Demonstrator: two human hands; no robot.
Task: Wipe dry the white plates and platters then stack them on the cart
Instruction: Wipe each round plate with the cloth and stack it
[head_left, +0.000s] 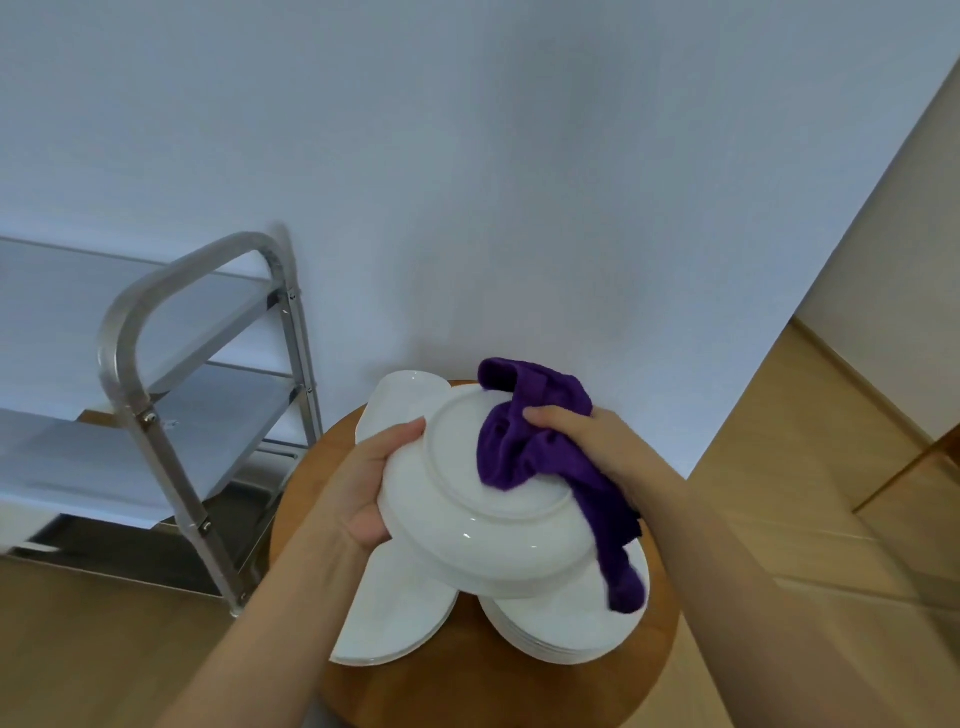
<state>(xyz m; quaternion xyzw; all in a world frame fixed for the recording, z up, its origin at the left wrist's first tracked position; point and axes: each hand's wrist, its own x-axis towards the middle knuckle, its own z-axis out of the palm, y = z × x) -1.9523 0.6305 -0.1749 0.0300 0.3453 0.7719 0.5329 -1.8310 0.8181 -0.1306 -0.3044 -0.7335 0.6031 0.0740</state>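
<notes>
White plate, turned underside up so its raised foot ring faces the camera, is held tilted between both hands above a round wooden table. The left hand grips its left rim, thumb over the upper edge and palm curled against the side. The right hand clutches a bunched purple cloth, fingers curled round it, and presses it on the base of the plate; a tail of the cloth hangs past the plate's right rim.

Directly under the hands, the tabletop is mostly covered. A stack of white platters lies below the left hand, its far end showing beyond the held plate, and a stack of round white plates sits below the right hand, just beside the platters. Only a narrow band of wood shows round both stacks.

Left of the left hand, well apart from the table's edge, stands a steel cart with a looped handle rail; its shelves carry nothing visible. Wooden floor lies open to the right of the right arm.
</notes>
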